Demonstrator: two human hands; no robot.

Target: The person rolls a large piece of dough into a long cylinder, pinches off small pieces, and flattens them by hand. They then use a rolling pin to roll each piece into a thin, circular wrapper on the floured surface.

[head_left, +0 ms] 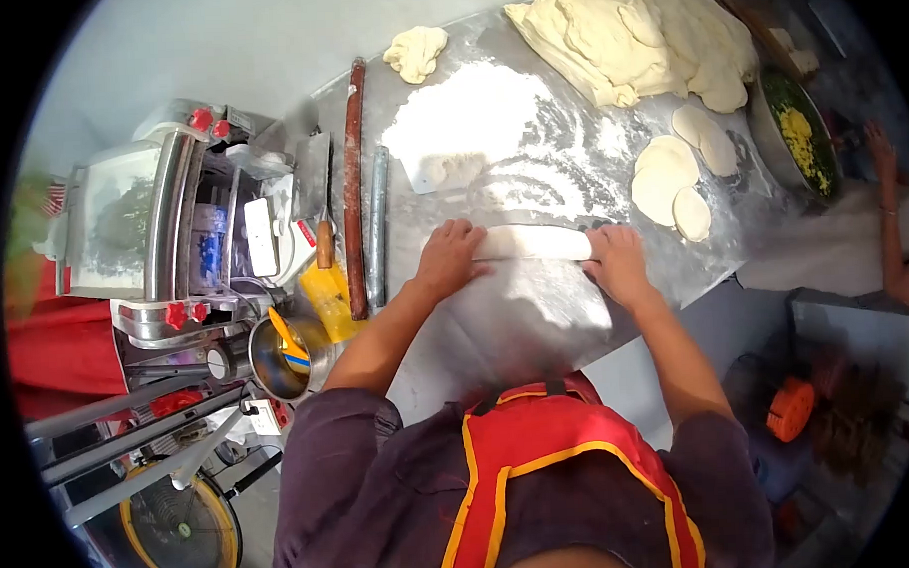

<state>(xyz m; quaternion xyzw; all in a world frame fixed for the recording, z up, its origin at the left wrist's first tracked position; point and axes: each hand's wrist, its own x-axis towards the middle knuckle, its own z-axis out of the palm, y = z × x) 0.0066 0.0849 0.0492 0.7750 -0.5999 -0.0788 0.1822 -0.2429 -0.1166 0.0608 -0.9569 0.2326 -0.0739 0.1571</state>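
A smooth white roll of dough [533, 243] lies crosswise on the floured metal table [446, 329], in front of my body. My left hand [454, 256] is closed round its left end, fingers bent. At the opposite end, my right hand [617, 260] grips it the same way. Whether a pin runs inside the roll cannot be seen. A small dark bit shows beside my right fingertips. Thin white flour covers the metal just below the roll. Beyond it spreads a thick patch of flour [468, 108], with a scraper-like plate [449, 172] at its near edge.
A big dough mass [636, 37] and flat dough rounds [663, 177] lie to the right, near a bowl of green and yellow filling [798, 137]. Leftward are a brown rod [355, 187], a grey rod [377, 227], a cleaver [314, 179] and a pot [277, 360]. Another person's arm [887, 199] shows far right.
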